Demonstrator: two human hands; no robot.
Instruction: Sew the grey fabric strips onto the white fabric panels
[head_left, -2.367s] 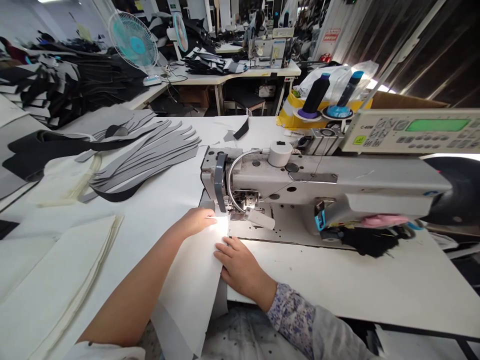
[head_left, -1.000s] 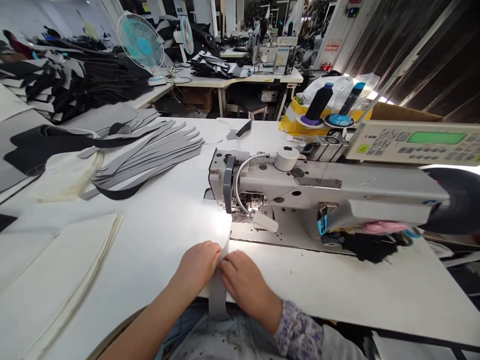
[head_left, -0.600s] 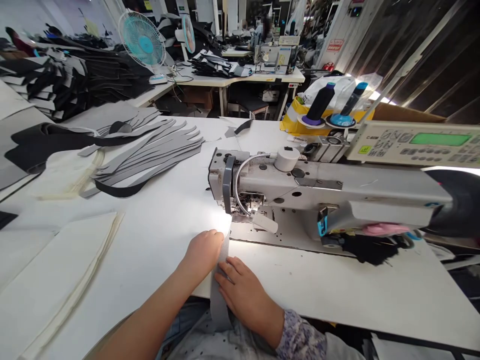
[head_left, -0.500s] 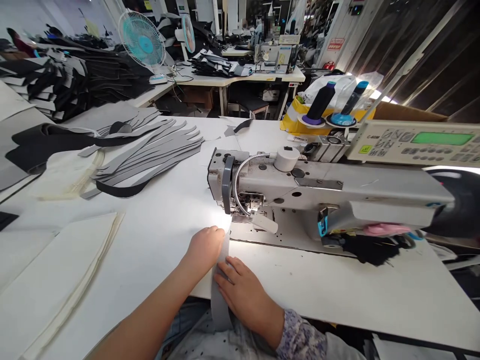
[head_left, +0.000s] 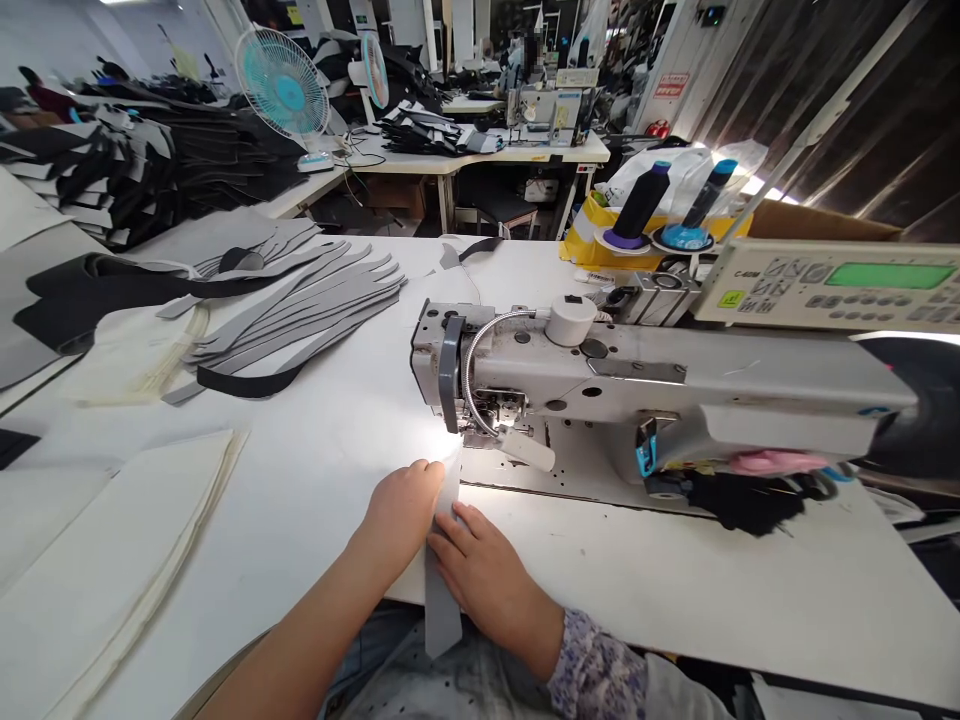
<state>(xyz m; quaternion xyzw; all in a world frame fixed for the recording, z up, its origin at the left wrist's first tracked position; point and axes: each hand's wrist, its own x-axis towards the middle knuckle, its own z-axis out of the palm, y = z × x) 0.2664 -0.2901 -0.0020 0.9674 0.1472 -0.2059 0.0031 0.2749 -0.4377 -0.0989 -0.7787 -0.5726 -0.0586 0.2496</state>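
Note:
A narrow grey fabric strip (head_left: 444, 600) runs from under the sewing machine's head (head_left: 442, 365) toward my body, its near end hanging past the table edge. My left hand (head_left: 405, 512) is closed at the strip's left side, just in front of the needle area, with the fingertips partly hidden. Close behind it, my right hand (head_left: 495, 580) has its fingers curled over the right edge of the same strip, keeping hold of it. Bright lamp light falls around the presser area, where the far end of the strip is hard to make out.
Left of the machine lie a fan of grey strips (head_left: 300, 310) and stacked off-white sheets (head_left: 142, 560). Thread cones (head_left: 643, 205) and a control panel (head_left: 840, 285) stand behind the machine. Black scraps (head_left: 742, 500) sit under its arm. A fan (head_left: 281, 85) stands farther back.
My right fingers have shifted slightly forward along the strip. The strip's near end has turned a little and its slanted tip shows more clearly. My left hand is nearly unmoved.

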